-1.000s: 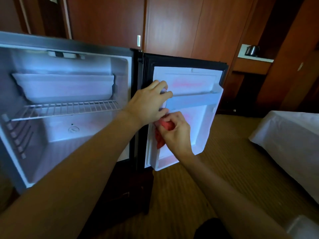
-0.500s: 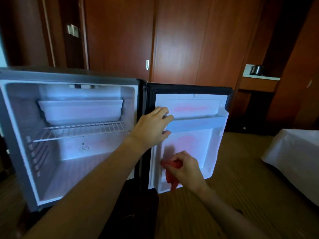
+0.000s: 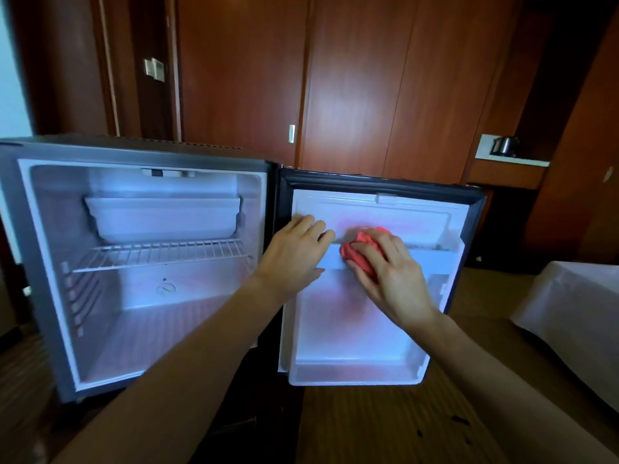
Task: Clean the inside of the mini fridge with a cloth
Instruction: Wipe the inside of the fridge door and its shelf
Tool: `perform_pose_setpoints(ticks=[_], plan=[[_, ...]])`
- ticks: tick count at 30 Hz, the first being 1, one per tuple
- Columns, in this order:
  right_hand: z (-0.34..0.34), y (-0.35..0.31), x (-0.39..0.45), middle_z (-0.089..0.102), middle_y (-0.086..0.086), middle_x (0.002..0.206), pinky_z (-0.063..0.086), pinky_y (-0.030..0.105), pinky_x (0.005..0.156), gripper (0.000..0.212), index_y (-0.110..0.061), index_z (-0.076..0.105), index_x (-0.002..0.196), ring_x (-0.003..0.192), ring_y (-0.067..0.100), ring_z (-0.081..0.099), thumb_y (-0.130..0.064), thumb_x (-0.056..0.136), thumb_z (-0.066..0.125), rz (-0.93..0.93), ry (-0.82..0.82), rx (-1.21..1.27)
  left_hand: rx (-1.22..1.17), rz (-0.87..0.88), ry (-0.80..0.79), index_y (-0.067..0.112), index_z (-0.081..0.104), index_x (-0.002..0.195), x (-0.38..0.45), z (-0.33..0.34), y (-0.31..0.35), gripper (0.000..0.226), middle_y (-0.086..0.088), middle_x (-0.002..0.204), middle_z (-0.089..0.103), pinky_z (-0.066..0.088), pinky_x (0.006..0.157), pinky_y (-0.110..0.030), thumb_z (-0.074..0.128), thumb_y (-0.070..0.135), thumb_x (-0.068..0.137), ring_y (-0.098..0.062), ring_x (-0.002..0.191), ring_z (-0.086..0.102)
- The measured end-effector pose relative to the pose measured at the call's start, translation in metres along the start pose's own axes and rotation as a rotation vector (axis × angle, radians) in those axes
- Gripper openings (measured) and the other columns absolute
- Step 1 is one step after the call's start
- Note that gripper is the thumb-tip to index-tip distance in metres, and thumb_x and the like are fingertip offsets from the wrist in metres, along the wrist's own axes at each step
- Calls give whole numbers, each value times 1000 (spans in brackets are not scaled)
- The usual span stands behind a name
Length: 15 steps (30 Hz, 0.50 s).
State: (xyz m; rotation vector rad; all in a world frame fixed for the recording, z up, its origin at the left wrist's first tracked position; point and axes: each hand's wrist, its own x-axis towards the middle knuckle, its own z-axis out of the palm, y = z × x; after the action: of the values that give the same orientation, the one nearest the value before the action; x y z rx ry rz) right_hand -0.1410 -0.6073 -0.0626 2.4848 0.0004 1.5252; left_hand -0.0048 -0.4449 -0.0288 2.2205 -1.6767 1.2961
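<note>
The mini fridge [image 3: 40, 262] stands on the floor with its door [image 3: 355, 329] swung wide to the right. Inside are a white tray [image 3: 160, 219] and a wire shelf [image 3: 160, 254]. My left hand [image 3: 294, 256] holds the left end of the door's white shelf rail [image 3: 422, 259], fingers over its top and thumb beneath. My right hand [image 3: 388, 276] presses a bunched red cloth [image 3: 360, 251] against the rail's middle, fingers curled over the cloth. Most of the cloth is hidden under that hand.
Dark wooden cabinet doors [image 3: 335, 88] rise behind the fridge. A kettle [image 3: 504, 145] sits on a ledge at the right. A white-covered bed corner [image 3: 569, 309] fills the right edge. Brown carpet [image 3: 368, 423] lies below the door.
My right hand has carried the red cloth from the lower part of the door up onto the shelf rail. My left hand stays on the rail. The view has pulled back and tilted up.
</note>
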Motion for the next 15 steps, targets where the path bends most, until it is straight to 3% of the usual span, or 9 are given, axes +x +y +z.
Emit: perform_pose_setpoints(ticks=[2, 5, 8, 12, 15], plan=[[-4, 3, -1, 58, 4, 127, 50, 33, 89, 26, -15, 69, 118, 114, 28, 55, -33, 103, 57, -19, -32, -43, -83, 17, -12, 11, 61, 95, 2, -1, -4, 47, -5, 94, 61, 47, 85, -35, 87, 36, 64, -27, 95, 60], [-19, 13, 12, 57, 1, 125, 55, 38, 82, 21, -20, 68, 120, 105, 26, 60, -25, 102, 59, 107, -45, 31, -205, 15, -46, 8, 56, 96, 3, 0, -10, 41, -8, 99, 57, 50, 80, -40, 82, 29, 71, -29, 99, 57], [-24, 6, 35, 54, -3, 122, 50, 28, 89, 20, -24, 67, 119, 106, 17, 62, -21, 103, 56, 201, 8, 136, -245, 6, -20, 7, 55, 91, -2, 0, -12, 39, -8, 95, 56, 52, 77, -43, 80, 26, 68, -30, 94, 56], [-7, -34, 32, 59, 0, 128, 51, 40, 90, 29, -22, 70, 120, 104, 27, 61, -35, 103, 50, 159, -129, 100, -248, 19, 19, 7, 60, 95, -7, 2, -16, 40, -8, 96, 59, 51, 79, -40, 79, 26, 66, -30, 95, 59], [-15, -32, 31, 59, 2, 129, 50, 39, 92, 33, -22, 71, 119, 104, 28, 62, -36, 104, 45, 113, -147, 123, -241, 20, 66, 8, 61, 94, -11, 1, -18, 42, -7, 94, 59, 45, 76, -35, 81, 26, 62, -29, 93, 60]])
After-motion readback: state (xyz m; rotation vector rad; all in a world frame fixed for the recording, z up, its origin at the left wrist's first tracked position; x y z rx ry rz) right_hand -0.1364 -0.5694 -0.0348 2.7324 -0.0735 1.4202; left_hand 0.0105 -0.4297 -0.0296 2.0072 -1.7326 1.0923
